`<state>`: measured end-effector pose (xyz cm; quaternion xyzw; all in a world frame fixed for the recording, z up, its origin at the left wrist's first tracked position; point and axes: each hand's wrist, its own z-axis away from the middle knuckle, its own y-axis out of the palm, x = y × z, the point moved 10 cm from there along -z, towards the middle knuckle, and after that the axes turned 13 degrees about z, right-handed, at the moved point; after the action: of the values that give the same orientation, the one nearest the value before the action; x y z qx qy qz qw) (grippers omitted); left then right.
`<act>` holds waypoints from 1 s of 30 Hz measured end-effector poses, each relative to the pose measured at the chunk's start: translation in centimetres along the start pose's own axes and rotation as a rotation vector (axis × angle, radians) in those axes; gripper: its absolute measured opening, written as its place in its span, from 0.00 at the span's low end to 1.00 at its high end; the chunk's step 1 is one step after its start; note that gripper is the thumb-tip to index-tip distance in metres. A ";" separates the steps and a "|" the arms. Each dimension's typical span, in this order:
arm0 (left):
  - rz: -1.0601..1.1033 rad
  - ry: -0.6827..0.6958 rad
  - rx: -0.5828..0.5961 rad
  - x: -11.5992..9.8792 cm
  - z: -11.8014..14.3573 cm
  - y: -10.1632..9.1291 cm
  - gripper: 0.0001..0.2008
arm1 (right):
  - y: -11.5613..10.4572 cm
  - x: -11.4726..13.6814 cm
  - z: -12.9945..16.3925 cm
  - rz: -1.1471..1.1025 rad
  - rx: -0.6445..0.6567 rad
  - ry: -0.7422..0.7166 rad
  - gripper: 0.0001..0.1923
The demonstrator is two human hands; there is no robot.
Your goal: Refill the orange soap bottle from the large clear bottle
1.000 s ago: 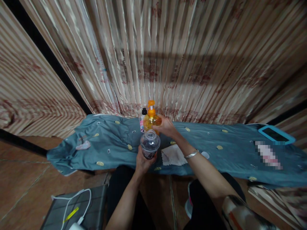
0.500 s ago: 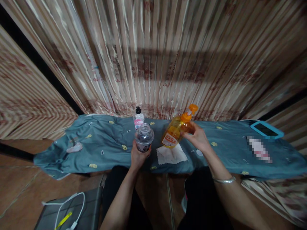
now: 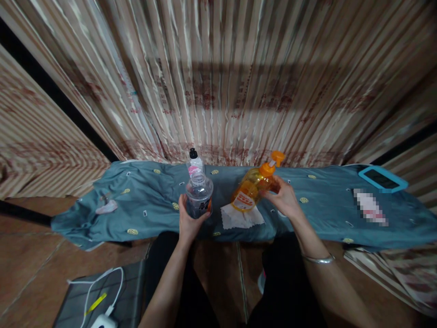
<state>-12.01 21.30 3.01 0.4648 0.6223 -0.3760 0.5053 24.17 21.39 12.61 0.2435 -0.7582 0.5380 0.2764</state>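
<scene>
My left hand (image 3: 191,222) is wrapped round a clear plastic bottle (image 3: 199,193) with an open mouth and dark print on its side. Behind it stands a clear bottle with a black cap (image 3: 194,160), partly hidden. In my right hand (image 3: 282,195) is an orange pump bottle (image 3: 251,187), tilted with its pump to the upper right and amber liquid inside. Its lower end is over a white paper napkin (image 3: 241,217); whether it touches the napkin I cannot tell. A small pale round thing (image 3: 282,214) lies partly hidden by my right wrist.
A teal patterned cloth (image 3: 153,191) covers the long surface. On its right lie a blue-framed tablet (image 3: 383,177) and a blurred-out item (image 3: 370,207); a crumpled pale item (image 3: 107,207) lies left. A grey box-like surface (image 3: 128,291) holds a white cable (image 3: 118,291). A striped curtain (image 3: 221,91) hangs behind.
My left hand has moved slightly left with the clear bottle, which now looks more upright. The pump bottle stays tilted in my right hand, almost unchanged. The view has shifted a little.
</scene>
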 end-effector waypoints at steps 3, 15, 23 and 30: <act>-0.037 0.072 -0.087 -1.0 3.2 -2.8 0.40 | -1.0 -0.7 -0.2 0.026 -0.061 0.039 0.19; -0.378 0.285 0.768 -0.6 6.3 14.1 0.23 | -1.3 -2.3 0.4 0.163 -0.134 0.126 0.18; -0.472 0.292 0.868 0.6 5.3 15.8 0.15 | -1.7 -2.6 0.5 0.156 -0.169 0.094 0.18; -0.405 0.359 0.777 -0.4 4.5 13.9 0.12 | -2.6 -2.4 1.2 0.186 -0.181 0.090 0.21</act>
<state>2.59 21.00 2.49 0.5463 0.5914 -0.5856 0.0948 27.47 19.61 12.45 0.1217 -0.8097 0.5012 0.2799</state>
